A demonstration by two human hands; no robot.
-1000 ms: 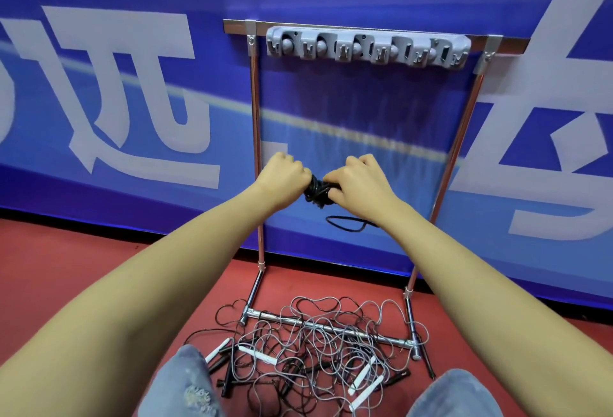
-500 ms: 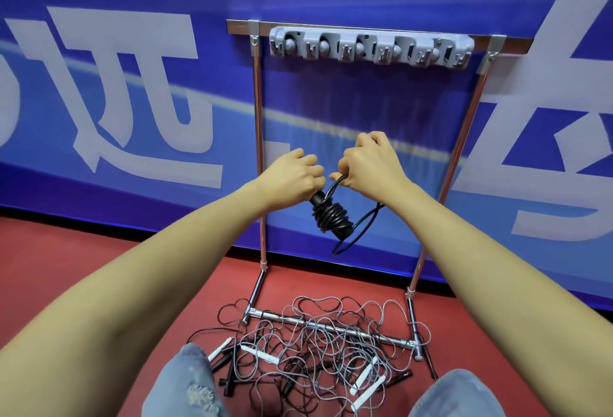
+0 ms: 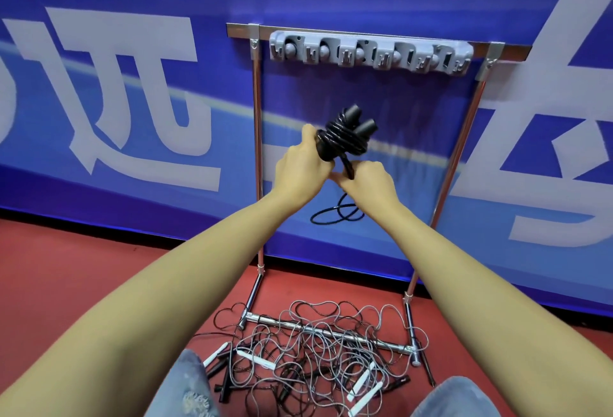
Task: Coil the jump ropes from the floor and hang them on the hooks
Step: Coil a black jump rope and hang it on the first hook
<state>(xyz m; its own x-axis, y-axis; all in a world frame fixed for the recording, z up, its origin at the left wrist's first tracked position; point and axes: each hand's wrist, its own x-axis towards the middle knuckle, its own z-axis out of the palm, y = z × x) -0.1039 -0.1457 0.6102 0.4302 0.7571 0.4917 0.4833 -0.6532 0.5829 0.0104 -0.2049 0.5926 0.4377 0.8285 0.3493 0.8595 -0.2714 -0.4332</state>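
Observation:
A black jump rope (image 3: pixel 345 134) is wound into a tight bundle around its two handles, which point up and to the right. My left hand (image 3: pixel 302 168) grips the lower end of that bundle. My right hand (image 3: pixel 368 181) pinches the cord just below it, and a loose loop of cord (image 3: pixel 335 214) hangs beneath my right wrist. Above, a grey hook strip (image 3: pixel 370 53) with several hooks sits on the top bar of a metal rack (image 3: pixel 257 158); nothing hangs on it. A tangle of grey and black ropes (image 3: pixel 318 347) with white and black handles lies on the floor.
The rack stands against a blue banner wall (image 3: pixel 132 101) with white lettering. Its base bar (image 3: pixel 328 333) rests on the red floor (image 3: pixel 66 284), partly covered by the tangled ropes. My knees in jeans (image 3: pixel 185 386) show at the bottom edge.
The bundle hung below my hands half a second ago; it has turned upright with its handles pointing up. My left hand has taken hold of it, and my right hand dropped lower onto the cord.

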